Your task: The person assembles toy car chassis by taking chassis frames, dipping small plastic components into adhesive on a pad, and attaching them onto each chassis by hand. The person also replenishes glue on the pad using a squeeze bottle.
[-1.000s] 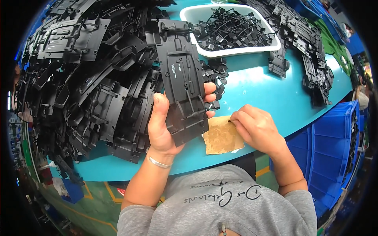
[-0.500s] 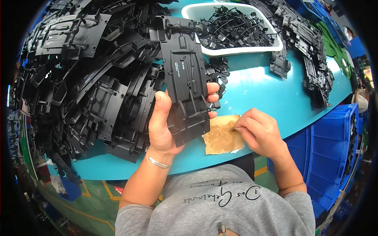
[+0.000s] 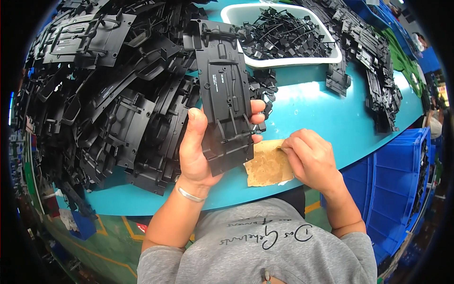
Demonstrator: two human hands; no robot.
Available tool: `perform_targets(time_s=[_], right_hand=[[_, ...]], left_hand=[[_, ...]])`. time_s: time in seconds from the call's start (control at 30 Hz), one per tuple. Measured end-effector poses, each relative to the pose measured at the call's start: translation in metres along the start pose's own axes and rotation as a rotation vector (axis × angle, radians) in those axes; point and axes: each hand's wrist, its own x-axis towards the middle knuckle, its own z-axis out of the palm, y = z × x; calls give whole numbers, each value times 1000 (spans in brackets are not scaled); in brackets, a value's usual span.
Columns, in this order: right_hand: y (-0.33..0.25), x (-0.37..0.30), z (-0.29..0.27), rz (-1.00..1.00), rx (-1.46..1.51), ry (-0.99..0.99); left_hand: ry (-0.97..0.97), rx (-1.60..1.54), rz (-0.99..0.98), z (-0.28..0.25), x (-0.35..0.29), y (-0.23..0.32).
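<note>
1. The right grip (image 3: 311, 158) has thumb and fingertips pressed together at the brown sheet's (image 3: 267, 170) far right corner; whether they pinch anything cannot be told.
2. Left of it, the left grip (image 3: 193, 158) clasps the black panel (image 3: 224, 90) by its near half, thumb along the left edge, fingertips showing past the right.
3. The panel looks light, stiff and slightly slippery; its thin ribs may snap, so the long edges seem the safest hold.
4. Beyond the left grip, rightward, a white tub (image 3: 291, 62) stands on the tabletop (image 3: 326, 120).
</note>
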Motion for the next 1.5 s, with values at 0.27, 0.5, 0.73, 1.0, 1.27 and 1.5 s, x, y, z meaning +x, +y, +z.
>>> perform_targets(time_s=[0.27,0.5,0.73,1.0,1.27,1.5], right_hand=[[2,13,-14,-10,43,-326],[11,10,-14,799,1242,-138],[15,5,2,983,1725,-117],[14,5,3,962,1842,-117],[-2,-3,8,362,339,29],[-4,-6,9,124,62,20]], left_hand=[[60,143,-22,2,2,1],[81,28,-89,3,1,-2],[57,-57,-97,4,-1,-5],[63,-32,-97,1,0,-7],[96,27,-51,5,1,-4],[99,71,-49,2,0,-5]])
